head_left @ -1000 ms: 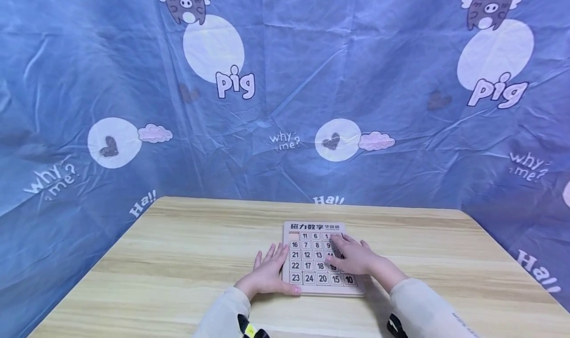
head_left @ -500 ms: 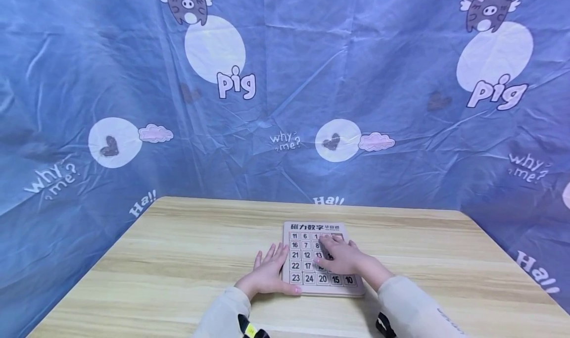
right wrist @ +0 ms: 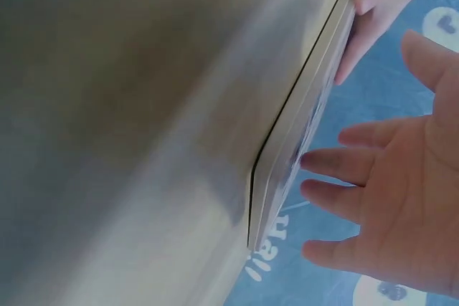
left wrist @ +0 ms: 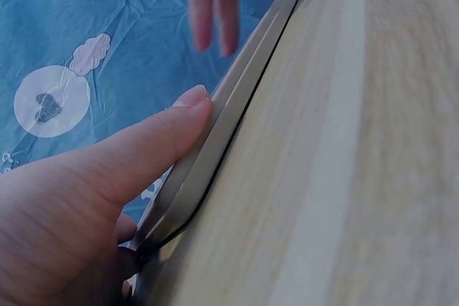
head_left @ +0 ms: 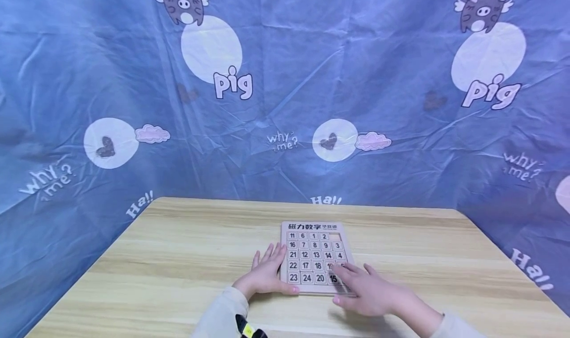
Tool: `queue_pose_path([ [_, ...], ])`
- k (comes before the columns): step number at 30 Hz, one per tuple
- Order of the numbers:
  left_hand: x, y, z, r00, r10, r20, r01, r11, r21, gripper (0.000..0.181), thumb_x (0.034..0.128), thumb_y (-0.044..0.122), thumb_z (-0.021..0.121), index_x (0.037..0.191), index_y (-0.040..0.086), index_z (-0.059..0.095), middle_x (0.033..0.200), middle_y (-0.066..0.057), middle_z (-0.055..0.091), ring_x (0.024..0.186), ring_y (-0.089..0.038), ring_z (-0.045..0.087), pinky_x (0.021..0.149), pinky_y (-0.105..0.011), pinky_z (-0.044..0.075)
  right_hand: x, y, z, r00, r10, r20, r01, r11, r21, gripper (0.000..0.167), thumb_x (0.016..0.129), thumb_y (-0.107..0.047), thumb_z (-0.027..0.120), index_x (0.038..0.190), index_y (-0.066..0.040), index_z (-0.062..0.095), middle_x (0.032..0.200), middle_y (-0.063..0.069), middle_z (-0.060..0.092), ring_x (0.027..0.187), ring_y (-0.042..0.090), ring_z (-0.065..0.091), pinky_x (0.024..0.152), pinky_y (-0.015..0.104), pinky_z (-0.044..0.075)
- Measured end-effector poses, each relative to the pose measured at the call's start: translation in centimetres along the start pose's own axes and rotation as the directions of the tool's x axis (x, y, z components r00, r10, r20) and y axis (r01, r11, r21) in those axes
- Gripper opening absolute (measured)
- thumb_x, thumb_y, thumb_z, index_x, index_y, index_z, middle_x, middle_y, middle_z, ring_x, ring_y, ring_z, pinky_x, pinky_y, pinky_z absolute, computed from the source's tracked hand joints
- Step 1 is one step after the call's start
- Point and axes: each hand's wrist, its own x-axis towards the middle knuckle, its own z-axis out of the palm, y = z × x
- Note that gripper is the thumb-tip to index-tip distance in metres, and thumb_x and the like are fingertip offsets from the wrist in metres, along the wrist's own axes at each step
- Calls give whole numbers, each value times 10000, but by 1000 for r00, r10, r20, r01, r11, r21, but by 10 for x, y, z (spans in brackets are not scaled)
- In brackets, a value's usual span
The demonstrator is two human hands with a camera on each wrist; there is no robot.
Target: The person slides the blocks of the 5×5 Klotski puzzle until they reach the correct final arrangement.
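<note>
A sliding number puzzle lies flat on the table, its numbered tiles in a square grid. The gap in the grid is at the top right, beside tile 2. My left hand rests against the puzzle's left side with straight, spread fingers; its thumb presses the near edge. Over the near right corner, my right hand hovers with fingers extended, holding nothing, partly hiding the lower right tiles. In the right wrist view, the fingertips of this hand appear apart from the puzzle's edge.
The wooden table extends well past the puzzle on both sides. Behind it and along its sides hangs a blue curtain printed with pigs, clouds and words.
The top-row tiles have slid left, so the gap has gone from top left to top right. My right hand has lifted off and drawn back toward me. The left hand stays put.
</note>
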Motion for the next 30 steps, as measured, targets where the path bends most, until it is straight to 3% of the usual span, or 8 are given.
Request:
queue_pose_path([
  [4, -1, 0, 0, 1000, -2, 2, 2, 1000, -7, 1107, 566, 576, 677, 1372, 28, 153, 1414, -143, 90, 1277, -286, -6, 962, -497, -97, -19, -5, 3, 999, -32, -11, 32, 999, -20, 716, 817, -529, 445, 1277, 16, 379, 1269, 153, 418, 1167, 375, 320, 870, 646, 144],
  [9, 0, -2, 0, 1000, 4, 4, -4, 1000, -6, 1106, 569, 582, 673, 1373, 30, 153, 1414, -144, 91, 1278, -286, -4, 963, -496, -97, -28, -5, 7, 998, -46, -33, 44, 997, -64, 718, 805, -543, 450, 1273, -1, 395, 1267, 154, 419, 1166, 360, 330, 869, 640, 165],
  [30, -2, 1, 0, 1000, 10, -5, -10, 1000, -7, 1094, 576, 553, 686, 1365, 7, 160, 1409, -164, 100, 1275, -304, 10, 961, -510, -84, -8, 8, 10, 999, -2, -43, 0, 1000, -28, 715, 812, -508, 472, 1285, 18, 363, 1291, 186, 377, 1175, 394, 295, 851, 655, 179],
])
